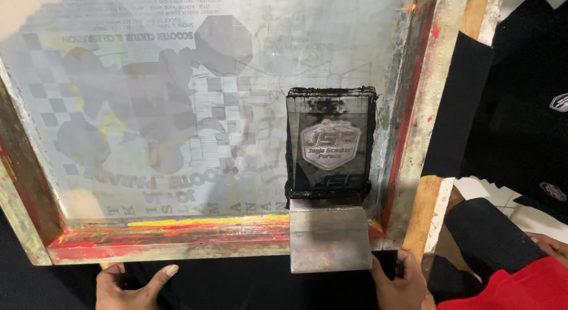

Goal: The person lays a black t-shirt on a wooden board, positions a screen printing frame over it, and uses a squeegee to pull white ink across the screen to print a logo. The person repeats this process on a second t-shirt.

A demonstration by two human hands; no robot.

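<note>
A wooden-framed printing screen point(177, 236) lies flat in front of me, its pale mesh showing a faded mirrored design with a chequered pattern. At its right end a small rectangle of black ink point(331, 144) surrounds a badge-shaped emblem. A flat metal squeegee blade point(329, 239) rests over the near frame bar just below that ink patch. My left hand point(127, 286) sits under the near edge of the frame, fingers spread on the dark cloth. My right hand point(399, 283) rests beside the squeegee's lower right corner, touching it, fingers loosely curled.
Black fabric point(236, 286) lies under the frame. To the right stand wooden bars point(423, 212) and a black garment point(520, 109) with small emblems. Another person's hand and red sleeve point(532, 274) show at the lower right corner.
</note>
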